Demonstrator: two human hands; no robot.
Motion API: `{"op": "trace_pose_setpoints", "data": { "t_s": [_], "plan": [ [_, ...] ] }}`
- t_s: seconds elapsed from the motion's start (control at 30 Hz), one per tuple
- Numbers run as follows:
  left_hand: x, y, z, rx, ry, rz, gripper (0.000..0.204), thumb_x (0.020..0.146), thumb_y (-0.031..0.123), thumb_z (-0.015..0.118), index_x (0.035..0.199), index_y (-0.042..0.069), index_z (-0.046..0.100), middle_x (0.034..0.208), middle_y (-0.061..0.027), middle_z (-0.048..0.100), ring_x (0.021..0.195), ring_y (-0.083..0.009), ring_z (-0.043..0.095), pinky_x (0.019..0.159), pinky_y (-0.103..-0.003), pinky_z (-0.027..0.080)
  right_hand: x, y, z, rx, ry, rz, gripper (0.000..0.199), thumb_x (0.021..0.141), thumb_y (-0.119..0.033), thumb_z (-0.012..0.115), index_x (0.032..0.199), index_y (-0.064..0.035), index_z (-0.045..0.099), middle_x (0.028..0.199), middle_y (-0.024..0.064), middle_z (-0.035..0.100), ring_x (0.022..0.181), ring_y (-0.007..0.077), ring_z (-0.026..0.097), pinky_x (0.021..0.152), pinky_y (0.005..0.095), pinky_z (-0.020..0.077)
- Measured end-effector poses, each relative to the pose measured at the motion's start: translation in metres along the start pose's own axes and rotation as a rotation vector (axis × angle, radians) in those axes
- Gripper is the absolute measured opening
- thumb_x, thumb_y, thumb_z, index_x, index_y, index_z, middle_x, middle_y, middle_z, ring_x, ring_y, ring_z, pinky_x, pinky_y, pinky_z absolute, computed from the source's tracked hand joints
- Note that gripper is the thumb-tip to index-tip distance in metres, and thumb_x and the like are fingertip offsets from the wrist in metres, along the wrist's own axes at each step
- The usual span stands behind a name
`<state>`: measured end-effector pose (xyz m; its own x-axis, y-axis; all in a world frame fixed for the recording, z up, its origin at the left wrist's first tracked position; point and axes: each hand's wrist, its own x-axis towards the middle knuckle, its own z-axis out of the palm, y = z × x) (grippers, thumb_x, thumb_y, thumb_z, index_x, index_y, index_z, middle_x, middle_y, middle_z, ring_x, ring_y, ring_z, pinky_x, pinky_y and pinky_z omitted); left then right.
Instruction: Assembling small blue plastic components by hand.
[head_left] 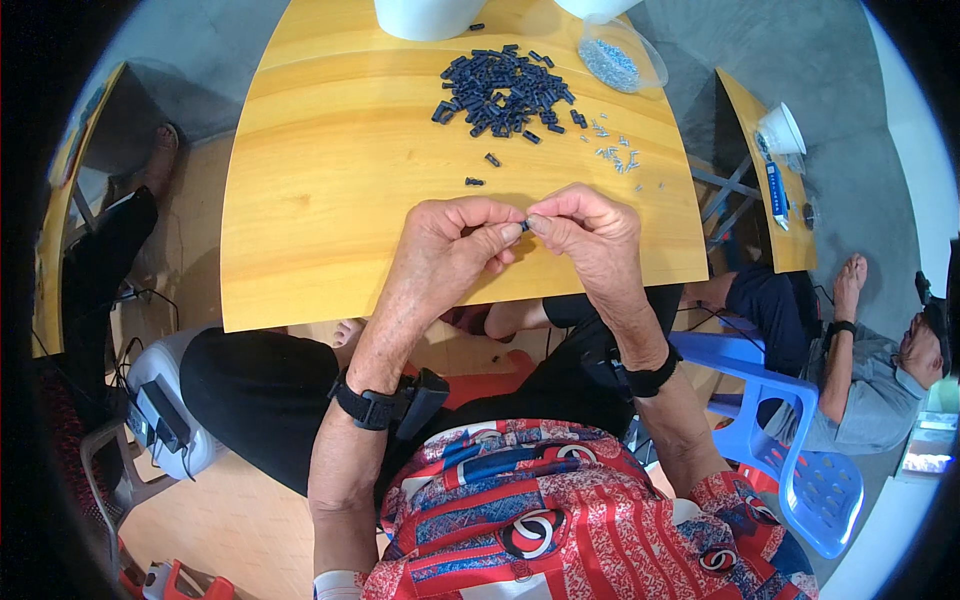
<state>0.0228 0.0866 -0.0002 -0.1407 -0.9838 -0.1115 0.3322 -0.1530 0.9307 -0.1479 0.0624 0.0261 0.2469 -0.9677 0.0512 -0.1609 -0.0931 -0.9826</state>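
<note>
Above the near edge of the wooden table, my two hands meet fingertip to fingertip. My left hand (445, 245) pinches a small black plastic part (525, 226), mostly covered by the fingers. Thumb and forefinger of my right hand (592, 235) are pressed together at the part's right end; what they hold there is hidden. Beyond the hands lie two loose black parts, one nearer (475, 182) and another farther (493, 159). A heap of the same short black parts (505, 90) spreads farther back. Small silver screws (620, 155) are scattered to its right.
A clear tub of screws (610, 65) and a white bucket (430, 15) stand at the table's (330, 180) far side. On the right are a blue plastic chair (790, 430), a seated person (870, 370) and another table (750, 130). Another person's leg (110, 240) shows at left.
</note>
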Motion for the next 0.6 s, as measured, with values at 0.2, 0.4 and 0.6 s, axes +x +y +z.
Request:
{"op": "trace_pose_setpoints", "data": {
  "t_s": [0.2,0.4,0.6],
  "plan": [
    [0.0003,0.0002,-0.0016,0.014,-0.011,0.001,0.010,0.088,0.004,0.062,0.092,-0.001,0.069,0.070,-0.0018,0.065,0.060,-0.0048,0.056,0.055,-0.019,0.047,-0.0009,-0.0018,0.0021,-0.078,-0.009,-0.070,0.007,0.081,-0.001,0.069,0.087,0.0015,0.066,0.077,0.0021,0.066,0.069,0.0051,0.057,0.062,0.0195,0.0477],
    [-0.0001,-0.0011,-0.0030,0.030,-0.024,0.023,0.013,0.088,0.008,0.063,0.096,0.000,0.069,0.075,-0.0011,0.065,0.063,-0.0057,0.057,0.058,-0.019,0.047,-0.0016,0.0025,0.0038,0.032,-0.011,-0.034,0.008,0.082,-0.001,0.069,0.089,0.0008,0.066,0.077,-0.0001,0.064,0.068,0.0033,0.055,0.061,0.0178,0.0460],
    [-0.0014,0.0017,-0.0014,0.004,0.000,0.024,0.012,0.089,0.006,0.061,0.094,-0.002,0.068,0.071,-0.0012,0.064,0.061,-0.0048,0.056,0.056,-0.019,0.047,-0.0013,0.0032,0.0077,0.005,0.025,-0.037,0.008,0.082,-0.002,0.068,0.090,0.0004,0.067,0.076,-0.0013,0.063,0.066,0.0027,0.053,0.059,0.0171,0.0438]
  ]
}}
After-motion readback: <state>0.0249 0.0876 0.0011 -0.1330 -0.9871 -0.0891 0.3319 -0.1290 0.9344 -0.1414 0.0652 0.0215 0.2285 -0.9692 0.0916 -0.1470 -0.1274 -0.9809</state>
